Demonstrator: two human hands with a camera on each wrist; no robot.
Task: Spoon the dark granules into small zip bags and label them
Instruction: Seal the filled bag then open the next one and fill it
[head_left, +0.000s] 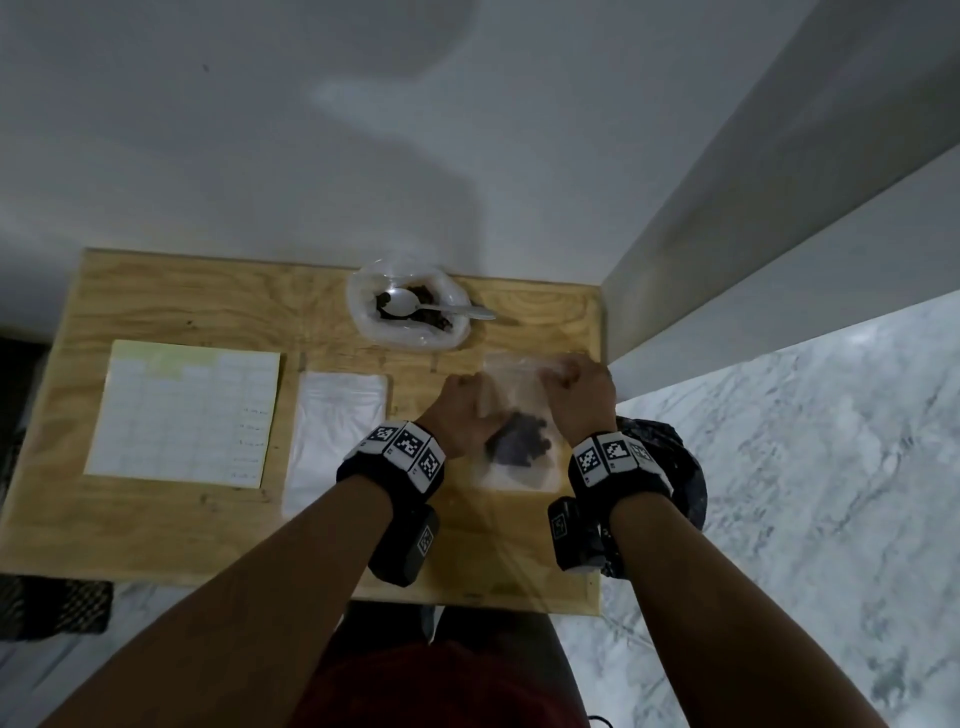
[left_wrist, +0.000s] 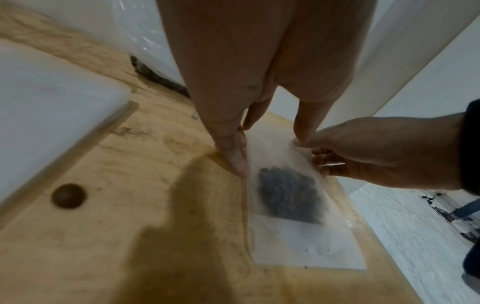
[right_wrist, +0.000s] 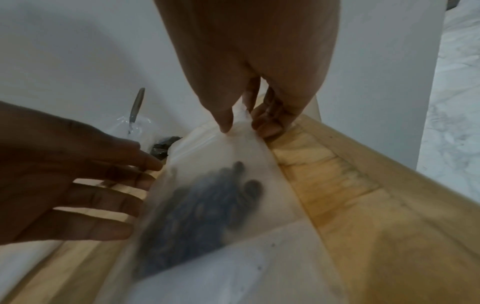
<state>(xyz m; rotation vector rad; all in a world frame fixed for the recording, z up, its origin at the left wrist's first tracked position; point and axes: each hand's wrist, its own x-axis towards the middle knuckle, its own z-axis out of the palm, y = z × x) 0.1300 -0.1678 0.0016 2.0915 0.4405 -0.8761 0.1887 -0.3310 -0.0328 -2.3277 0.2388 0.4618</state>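
A small clear zip bag (head_left: 511, 384) lies flat on the right part of the wooden table (head_left: 156, 291), with a heap of dark granules (head_left: 519, 441) inside. My right hand (head_left: 566, 374) pinches the bag's far top corner between thumb and fingers, and the right wrist view shows this pinch (right_wrist: 245, 123) on the zip bag (right_wrist: 233, 267). My left hand (head_left: 478, 397) rests at the bag's left edge with straight, spread fingers. In the left wrist view its thumb (left_wrist: 236, 158) lies along the edge of the zip bag (left_wrist: 298, 242), beside the granules (left_wrist: 288, 195).
At the back of the table an open plastic bag of dark granules (head_left: 457, 332) holds a metal spoon (head_left: 415, 304). A label sheet (head_left: 187, 410) lies at the left, a stack of empty zip bags (head_left: 337, 431) in the middle. A white wall corner (head_left: 779, 260) borders the table's right edge.
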